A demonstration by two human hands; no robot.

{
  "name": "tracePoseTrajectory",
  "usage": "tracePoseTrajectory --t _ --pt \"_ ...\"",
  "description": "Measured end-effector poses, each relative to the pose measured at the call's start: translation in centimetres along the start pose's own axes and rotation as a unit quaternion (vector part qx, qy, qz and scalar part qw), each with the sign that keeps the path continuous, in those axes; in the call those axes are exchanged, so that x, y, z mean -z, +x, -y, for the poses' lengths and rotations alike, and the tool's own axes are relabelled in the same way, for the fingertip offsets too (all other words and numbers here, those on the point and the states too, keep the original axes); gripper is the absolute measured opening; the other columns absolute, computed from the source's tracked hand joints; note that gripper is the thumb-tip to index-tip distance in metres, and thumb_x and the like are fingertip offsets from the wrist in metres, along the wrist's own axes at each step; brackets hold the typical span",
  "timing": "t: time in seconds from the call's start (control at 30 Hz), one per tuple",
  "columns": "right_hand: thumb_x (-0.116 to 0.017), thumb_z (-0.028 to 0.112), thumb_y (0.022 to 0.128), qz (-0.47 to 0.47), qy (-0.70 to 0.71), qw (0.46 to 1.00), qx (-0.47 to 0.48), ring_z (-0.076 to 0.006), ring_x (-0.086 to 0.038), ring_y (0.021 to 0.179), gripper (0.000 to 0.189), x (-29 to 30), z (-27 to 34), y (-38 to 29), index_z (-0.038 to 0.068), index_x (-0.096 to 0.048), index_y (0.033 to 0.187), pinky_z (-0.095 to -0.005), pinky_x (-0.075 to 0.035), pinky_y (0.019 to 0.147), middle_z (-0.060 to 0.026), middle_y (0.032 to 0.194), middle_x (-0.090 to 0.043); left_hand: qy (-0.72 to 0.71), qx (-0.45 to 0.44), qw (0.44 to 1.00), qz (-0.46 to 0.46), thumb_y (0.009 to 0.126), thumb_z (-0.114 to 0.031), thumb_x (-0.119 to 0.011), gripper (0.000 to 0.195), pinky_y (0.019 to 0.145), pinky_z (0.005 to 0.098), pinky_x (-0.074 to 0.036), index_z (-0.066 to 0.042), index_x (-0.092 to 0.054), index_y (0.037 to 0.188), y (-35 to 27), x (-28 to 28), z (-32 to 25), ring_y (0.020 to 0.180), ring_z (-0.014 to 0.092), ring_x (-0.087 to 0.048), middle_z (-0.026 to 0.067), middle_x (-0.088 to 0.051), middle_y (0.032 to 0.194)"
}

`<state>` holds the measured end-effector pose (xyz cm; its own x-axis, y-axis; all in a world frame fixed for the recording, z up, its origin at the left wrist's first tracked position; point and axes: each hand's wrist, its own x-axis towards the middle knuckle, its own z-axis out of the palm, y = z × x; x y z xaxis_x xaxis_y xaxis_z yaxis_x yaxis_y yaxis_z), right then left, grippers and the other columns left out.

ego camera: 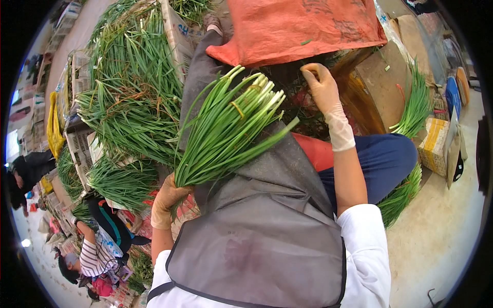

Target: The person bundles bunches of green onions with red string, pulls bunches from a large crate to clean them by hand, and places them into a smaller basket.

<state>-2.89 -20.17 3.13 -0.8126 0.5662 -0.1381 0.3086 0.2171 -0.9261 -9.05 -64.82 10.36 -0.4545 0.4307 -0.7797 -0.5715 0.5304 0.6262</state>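
Note:
My left hand (171, 194), in a thin glove, grips a bundle of green onions (227, 127) by the leaf ends. The bundle slants over my lap with its pale stem ends away from me, and a yellow band (237, 109) circles the stems. One thick leaf sticks out to the right. My right hand (319, 82), also gloved, is raised apart from the bundle, beside the edge of an orange woven sack (300, 30). Its fingers are curled together and I see nothing in them. A dark grey apron (262, 227) covers my front and lap.
Loose green onions (131, 77) heap over plastic crates (81, 165) on the left. To the right, tied green onions (414, 102) lean by a wooden board (381, 84), near a taped carton (433, 146). A person in a striped top (96, 258) is at lower left.

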Motion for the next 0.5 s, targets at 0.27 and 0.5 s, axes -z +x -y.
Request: tracePoseTrajectory --t 0.27,0.5 --pt "-0.057 0.056 0.079 0.244 -0.378 0.893 -0.009 -0.0320 -0.064 0.082 0.052 -9.0 7.2 -3.9 0.007 -0.066 0.096 -0.0417 -0.048 0.073 -0.0166 0.081 -0.066 0.003 -0.079 0.997 -0.011 0.075 0.002 -0.061 0.027 0.061 0.0233 -0.046 -0.002 -0.058 0.102 0.4 -2.1 0.8 0.066 0.009 -0.054 -0.0016 -0.059 0.079" --pt "-0.060 0.019 0.086 0.290 0.226 0.929 -0.041 -0.0066 -0.046 0.049 0.019 -3.7 9.9 -4.8 0.001 -0.069 0.088 -0.0209 -0.036 0.048 -0.0005 0.056 -0.052 0.005 -0.077 0.997 -0.019 0.076 -0.002 -0.062 0.030 0.060 0.0236 -0.046 -0.003 -0.055 0.106 0.0 -1.7 2.3 0.067 0.009 -0.055 -0.0002 -0.059 0.081"
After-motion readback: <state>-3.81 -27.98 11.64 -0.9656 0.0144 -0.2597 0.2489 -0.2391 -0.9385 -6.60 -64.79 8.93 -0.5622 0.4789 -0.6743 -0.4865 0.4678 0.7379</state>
